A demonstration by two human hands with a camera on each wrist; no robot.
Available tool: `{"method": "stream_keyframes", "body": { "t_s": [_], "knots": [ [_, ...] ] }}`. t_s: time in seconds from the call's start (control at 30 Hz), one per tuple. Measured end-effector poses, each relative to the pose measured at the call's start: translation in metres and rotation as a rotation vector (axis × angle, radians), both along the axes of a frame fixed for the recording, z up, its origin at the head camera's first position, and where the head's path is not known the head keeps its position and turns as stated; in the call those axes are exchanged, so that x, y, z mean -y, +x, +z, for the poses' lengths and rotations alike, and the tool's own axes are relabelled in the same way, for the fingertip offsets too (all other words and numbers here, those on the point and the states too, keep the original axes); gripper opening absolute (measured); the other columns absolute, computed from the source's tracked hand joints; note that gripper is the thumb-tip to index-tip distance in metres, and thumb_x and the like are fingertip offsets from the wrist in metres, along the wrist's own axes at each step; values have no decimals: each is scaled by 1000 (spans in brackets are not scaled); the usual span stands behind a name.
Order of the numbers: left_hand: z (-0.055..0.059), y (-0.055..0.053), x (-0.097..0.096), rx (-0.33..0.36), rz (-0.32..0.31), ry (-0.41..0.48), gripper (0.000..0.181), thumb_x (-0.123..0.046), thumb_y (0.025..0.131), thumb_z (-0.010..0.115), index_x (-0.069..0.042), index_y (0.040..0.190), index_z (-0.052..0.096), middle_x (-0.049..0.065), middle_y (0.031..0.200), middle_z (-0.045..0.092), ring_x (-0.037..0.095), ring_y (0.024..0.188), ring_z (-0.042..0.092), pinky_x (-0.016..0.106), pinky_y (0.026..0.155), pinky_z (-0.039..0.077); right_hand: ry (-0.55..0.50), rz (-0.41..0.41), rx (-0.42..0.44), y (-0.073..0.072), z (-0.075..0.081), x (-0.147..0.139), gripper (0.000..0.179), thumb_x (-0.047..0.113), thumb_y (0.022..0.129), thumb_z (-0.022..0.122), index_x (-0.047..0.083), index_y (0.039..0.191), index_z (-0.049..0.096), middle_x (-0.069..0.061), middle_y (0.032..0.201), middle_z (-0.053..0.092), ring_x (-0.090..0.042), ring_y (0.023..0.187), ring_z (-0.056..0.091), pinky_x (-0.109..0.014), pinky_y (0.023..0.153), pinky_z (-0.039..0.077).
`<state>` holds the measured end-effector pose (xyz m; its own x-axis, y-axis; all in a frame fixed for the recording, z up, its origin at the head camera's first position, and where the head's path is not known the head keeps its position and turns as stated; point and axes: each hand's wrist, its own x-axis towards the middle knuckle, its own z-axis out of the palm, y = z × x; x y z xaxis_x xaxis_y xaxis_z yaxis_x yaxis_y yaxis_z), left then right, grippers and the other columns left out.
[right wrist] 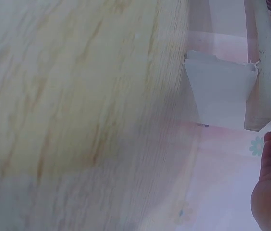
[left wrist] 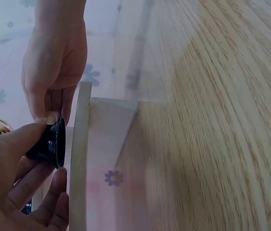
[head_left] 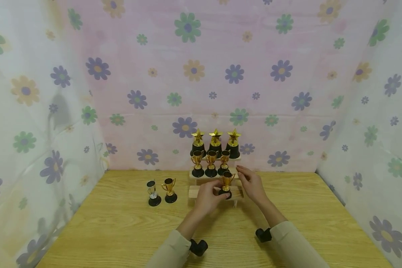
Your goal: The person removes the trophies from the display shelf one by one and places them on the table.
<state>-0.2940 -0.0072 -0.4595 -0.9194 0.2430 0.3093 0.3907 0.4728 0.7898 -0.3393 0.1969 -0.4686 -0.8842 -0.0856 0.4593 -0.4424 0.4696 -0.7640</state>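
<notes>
In the head view my left hand [head_left: 208, 197] holds a small gold trophy cup [head_left: 226, 180] by its black base, just above the lowest step of a wooden tiered stand [head_left: 206, 191]. The left wrist view shows thumb and fingers around that black base [left wrist: 49, 142], tilted in that picture. Near the right end of the middle step is my right hand [head_left: 253, 185], its fingers fairly straight. In the right wrist view those fingers [right wrist: 268, 156] lie close to a step's end; whether they touch it cannot be told.
Three gold star trophies [head_left: 216, 141] stand on the top step, three gold cups [head_left: 211, 163] on the middle one. Left of the stand, a silver cup [head_left: 153, 193] and another gold cup [head_left: 169, 190] stand on the wooden table [head_left: 120, 230]. Flowered cloth [head_left: 214, 74] hangs behind and at both sides.
</notes>
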Motion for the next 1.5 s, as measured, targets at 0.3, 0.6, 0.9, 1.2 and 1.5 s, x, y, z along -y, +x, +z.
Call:
{"method": "stream_keyframes", "body": {
  "t_s": [0.3,0.6,0.9,1.2,1.5],
  "knots": [
    [5,5,10,11,-28,21,24,-20,89,83,-12,110,75,4,108,73,11,74,61,26,65,51,13,-6,0,0,0,0,33,6,106,54,-9,135,61,-25,146,55,-41,128,58,-53,100,50],
    [4,9,20,-30,-3,-3,24,-20,88,84,-11,108,75,4,106,74,12,75,60,26,65,50,5,-7,-7,0,-2,-2,33,5,105,56,-9,134,62,-26,144,56,-40,128,59,-51,99,51],
    [6,14,34,10,7,-2,28,-23,89,82,-11,113,73,4,110,72,13,81,61,28,69,52,-6,3,-7,0,-2,-1,32,5,105,56,-9,133,62,-26,143,56,-40,126,60,-50,99,51],
    [11,18,50,-22,26,-21,30,-23,89,82,-11,114,74,6,111,72,15,83,62,28,69,53,-9,0,19,1,0,1,33,4,105,55,-9,134,62,-26,145,55,-40,128,59,-50,100,50],
    [10,21,66,-32,50,-17,29,-24,89,82,-10,113,74,7,111,72,17,85,62,28,68,53,2,-13,-3,-1,0,1,33,5,106,54,-11,134,61,-26,143,56,-40,127,59,-49,100,51]
  ]
}}
